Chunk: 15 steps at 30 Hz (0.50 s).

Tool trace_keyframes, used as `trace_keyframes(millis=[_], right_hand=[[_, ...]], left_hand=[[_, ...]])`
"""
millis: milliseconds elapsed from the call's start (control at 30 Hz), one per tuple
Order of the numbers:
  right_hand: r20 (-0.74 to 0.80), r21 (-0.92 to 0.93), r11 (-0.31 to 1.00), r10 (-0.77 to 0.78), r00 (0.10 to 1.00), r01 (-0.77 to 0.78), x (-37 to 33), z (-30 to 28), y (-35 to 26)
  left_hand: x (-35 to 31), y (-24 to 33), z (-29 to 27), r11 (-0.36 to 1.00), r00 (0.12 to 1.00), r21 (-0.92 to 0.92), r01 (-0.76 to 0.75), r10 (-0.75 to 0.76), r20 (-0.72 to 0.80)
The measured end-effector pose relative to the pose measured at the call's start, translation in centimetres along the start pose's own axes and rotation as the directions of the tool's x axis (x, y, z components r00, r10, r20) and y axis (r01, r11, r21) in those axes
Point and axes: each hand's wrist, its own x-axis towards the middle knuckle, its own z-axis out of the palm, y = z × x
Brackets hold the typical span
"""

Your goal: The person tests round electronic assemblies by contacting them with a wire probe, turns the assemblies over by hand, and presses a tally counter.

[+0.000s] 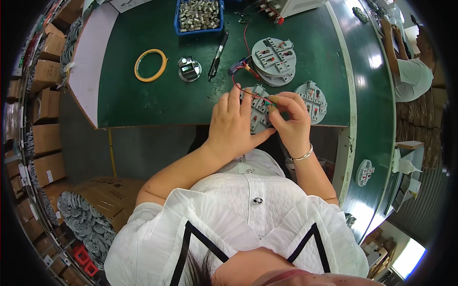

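Note:
On the near edge of the green bench lies a grey round plate with raised blocks and small red parts. My left hand holds it from the left, fingers along its far left side and thumb at its near edge. Over the plate's right side my right hand is closed in a pinch on a thin red wire lead; a bit of green shows between the fingertips. The pinched end is mostly hidden. Stacked similar plates lie beyond, and another plate rests right of my right hand.
A blue bin of small metal parts stands at the back. Nearer lie a yellow tape ring, a shiny round metal piece and a black pen. Wires run to a pale instrument box. A co-worker sits at right.

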Motion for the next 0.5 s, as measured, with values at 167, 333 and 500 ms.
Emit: trace_keyframes(millis=[167,333,500], right_hand=[[-0.017,-0.088,0.996,0.025,1.0,-0.026,-0.2,-0.6,-0.4],[0.043,-0.242,0.953,-0.178,0.983,0.183,-0.1,-0.2,0.1],[0.171,-0.441,0.82,-0.322,0.931,0.365,0.2,-0.8,-0.4]], left_hand=[[0.2,-1.9,-1.5,0.993,0.992,-0.042,-0.114,0.116,0.042],[0.0,-3.6,-0.1,0.968,0.97,-0.091,-0.235,0.239,0.036],[0.7,-3.3,0.2,0.971,0.974,-0.086,-0.222,0.225,0.024]])
